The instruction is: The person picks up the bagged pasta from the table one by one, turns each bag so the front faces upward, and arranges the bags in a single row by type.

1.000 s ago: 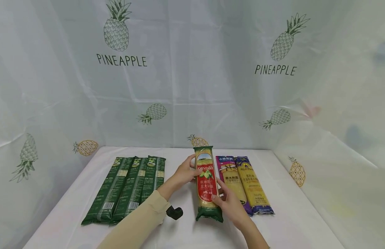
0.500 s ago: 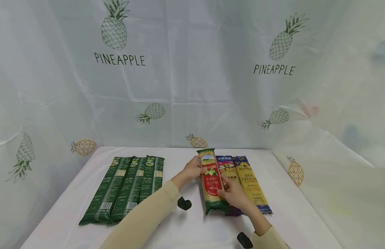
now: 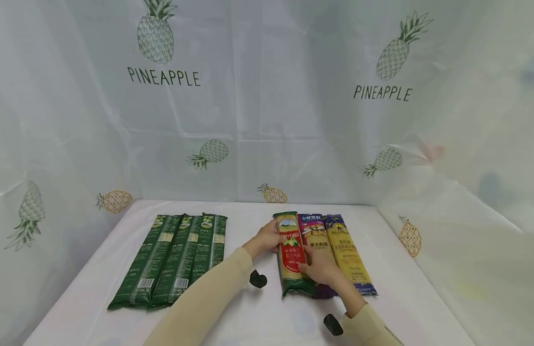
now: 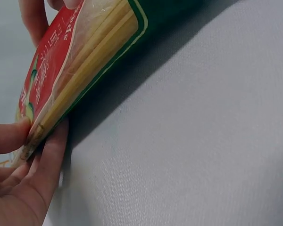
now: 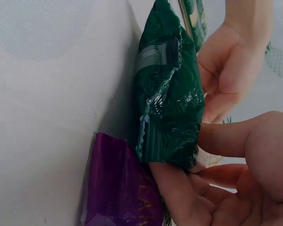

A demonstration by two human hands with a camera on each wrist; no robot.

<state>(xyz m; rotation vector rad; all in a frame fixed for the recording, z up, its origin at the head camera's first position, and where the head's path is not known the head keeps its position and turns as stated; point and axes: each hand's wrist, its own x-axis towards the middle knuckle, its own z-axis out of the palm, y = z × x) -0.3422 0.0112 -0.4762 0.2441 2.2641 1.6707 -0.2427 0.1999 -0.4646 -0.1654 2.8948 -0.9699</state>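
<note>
While you lean over the white surface (image 3: 258,317), your left hand (image 3: 267,238) pinches the far part of the red spaghetti pack (image 3: 291,254) along its left edge, thumb on the face and fingers under the rim, as the left wrist view confirms. Your right hand (image 3: 321,270) holds the same pack nearer its green end, thumb on one side and fingers on the other; the right wrist view shows that end raised off the cloth, so the pack sits tilted on its edge rather than flat. Its long axis runs away from you, toward the pineapple curtain (image 3: 267,120). Both hands are on it; the right is nearer your body. Note the purple pack (image 3: 316,240) just beside it on the right, touching or nearly so, partly under your right hand, with the yellow pack (image 3: 349,254) beyond that. Three dark green packs (image 3: 180,257) lie side by side well apart to the left. Nothing stands between the hands and the red spaghetti pack; the purple pack is the only close neighbour.
</note>
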